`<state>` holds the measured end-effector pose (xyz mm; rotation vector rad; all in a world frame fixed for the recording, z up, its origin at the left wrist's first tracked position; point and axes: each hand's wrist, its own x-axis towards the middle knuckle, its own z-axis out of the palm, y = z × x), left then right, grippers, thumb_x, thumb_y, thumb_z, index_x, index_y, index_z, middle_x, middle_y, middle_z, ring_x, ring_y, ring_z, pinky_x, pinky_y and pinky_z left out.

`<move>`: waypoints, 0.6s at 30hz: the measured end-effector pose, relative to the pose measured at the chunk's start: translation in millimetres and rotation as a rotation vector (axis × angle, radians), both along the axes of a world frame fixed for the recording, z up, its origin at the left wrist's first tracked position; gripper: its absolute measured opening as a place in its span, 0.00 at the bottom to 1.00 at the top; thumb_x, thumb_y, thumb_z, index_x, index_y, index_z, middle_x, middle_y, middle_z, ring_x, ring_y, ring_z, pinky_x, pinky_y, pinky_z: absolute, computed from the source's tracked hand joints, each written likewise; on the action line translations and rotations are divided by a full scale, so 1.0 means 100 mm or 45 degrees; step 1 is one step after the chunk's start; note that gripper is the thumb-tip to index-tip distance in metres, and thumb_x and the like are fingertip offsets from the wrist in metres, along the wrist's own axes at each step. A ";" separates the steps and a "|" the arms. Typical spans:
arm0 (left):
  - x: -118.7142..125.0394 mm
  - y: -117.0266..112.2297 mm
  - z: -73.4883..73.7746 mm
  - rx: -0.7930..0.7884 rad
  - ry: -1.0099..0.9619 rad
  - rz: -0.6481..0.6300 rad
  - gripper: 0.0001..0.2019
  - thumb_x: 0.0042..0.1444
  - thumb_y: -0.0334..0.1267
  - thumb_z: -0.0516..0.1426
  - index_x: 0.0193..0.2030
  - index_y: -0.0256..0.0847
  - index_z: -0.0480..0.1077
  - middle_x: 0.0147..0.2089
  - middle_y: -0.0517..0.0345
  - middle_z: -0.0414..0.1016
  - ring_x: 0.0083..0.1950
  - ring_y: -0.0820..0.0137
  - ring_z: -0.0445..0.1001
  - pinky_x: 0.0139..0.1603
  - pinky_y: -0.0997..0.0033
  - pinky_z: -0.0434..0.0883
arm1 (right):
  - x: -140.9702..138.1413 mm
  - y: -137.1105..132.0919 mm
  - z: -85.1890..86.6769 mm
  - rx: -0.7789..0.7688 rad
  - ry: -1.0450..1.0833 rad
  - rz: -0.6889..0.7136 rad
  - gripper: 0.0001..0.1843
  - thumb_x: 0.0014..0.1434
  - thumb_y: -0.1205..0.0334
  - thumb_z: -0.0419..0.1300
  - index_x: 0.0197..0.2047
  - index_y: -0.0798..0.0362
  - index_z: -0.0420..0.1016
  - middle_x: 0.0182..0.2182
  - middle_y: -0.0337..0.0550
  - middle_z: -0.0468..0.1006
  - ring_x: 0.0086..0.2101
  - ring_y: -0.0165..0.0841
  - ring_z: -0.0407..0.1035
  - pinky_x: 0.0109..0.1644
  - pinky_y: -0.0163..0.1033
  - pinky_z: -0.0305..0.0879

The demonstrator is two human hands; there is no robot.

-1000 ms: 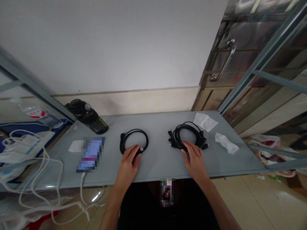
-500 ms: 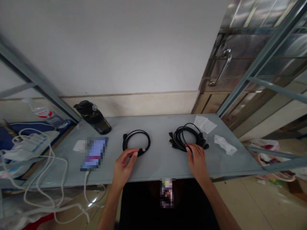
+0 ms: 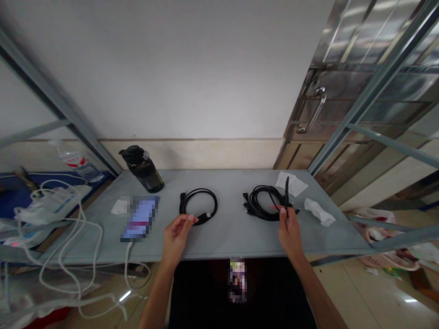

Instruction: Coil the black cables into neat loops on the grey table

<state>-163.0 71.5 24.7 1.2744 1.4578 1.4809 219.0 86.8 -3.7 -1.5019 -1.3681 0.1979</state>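
My left hand, fingertips nearly together, is at the near edge of the left coil; I can't tell its grip. My right hand pinches a black strand upright by the right coil.

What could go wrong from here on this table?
The dark length pinched in the right hand could snag the overlapping black coils next to it. Also, a white cord runs from the phone over the front edge of the table; a tug might drag the phone off.
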 end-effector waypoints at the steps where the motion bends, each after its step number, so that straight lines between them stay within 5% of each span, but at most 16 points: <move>1: 0.00 0.00 0.00 0.002 -0.005 -0.004 0.23 0.64 0.64 0.69 0.40 0.44 0.84 0.41 0.49 0.88 0.47 0.56 0.85 0.56 0.59 0.79 | 0.04 0.01 0.13 -0.001 0.064 -0.017 0.33 0.83 0.35 0.45 0.53 0.52 0.80 0.48 0.55 0.86 0.50 0.47 0.79 0.59 0.54 0.70; 5: -0.01 -0.01 -0.01 0.020 0.008 -0.012 0.23 0.65 0.64 0.68 0.39 0.44 0.84 0.41 0.50 0.87 0.47 0.56 0.85 0.57 0.59 0.78 | 0.20 0.08 0.86 0.201 0.482 -0.002 0.30 0.79 0.30 0.54 0.40 0.48 0.69 0.31 0.38 0.77 0.33 0.36 0.73 0.44 0.45 0.69; 8: -0.01 -0.01 0.00 0.029 0.013 -0.018 0.23 0.66 0.65 0.67 0.38 0.44 0.84 0.41 0.50 0.87 0.47 0.56 0.84 0.58 0.59 0.78 | 0.30 0.07 1.50 0.385 0.908 0.204 0.27 0.72 0.34 0.67 0.37 0.46 0.64 0.23 0.26 0.57 0.21 0.28 0.51 0.28 0.38 0.51; 11: -0.01 0.01 0.01 0.031 0.024 -0.026 0.25 0.66 0.66 0.67 0.38 0.44 0.84 0.40 0.50 0.87 0.47 0.56 0.84 0.57 0.59 0.78 | 0.35 -0.09 2.06 0.395 1.020 0.410 0.23 0.71 0.41 0.70 0.35 0.45 0.67 0.23 0.26 0.50 0.20 0.28 0.43 0.26 0.41 0.41; 14: 0.03 -0.01 0.03 0.031 0.074 -0.054 0.25 0.65 0.67 0.66 0.38 0.44 0.84 0.41 0.49 0.87 0.47 0.55 0.85 0.57 0.58 0.78 | 0.31 -0.34 2.43 0.451 1.015 0.448 0.22 0.72 0.43 0.70 0.35 0.44 0.67 0.24 0.27 0.46 0.21 0.29 0.39 0.27 0.45 0.37; 18: 0.32 -0.22 0.10 -0.066 0.057 -0.241 0.23 0.64 0.65 0.68 0.46 0.45 0.87 0.46 0.47 0.89 0.52 0.50 0.86 0.63 0.51 0.78 | 0.14 -0.69 2.63 0.424 1.004 0.370 0.18 0.77 0.43 0.64 0.38 0.42 0.71 0.25 0.28 0.40 0.22 0.33 0.32 0.27 0.48 0.32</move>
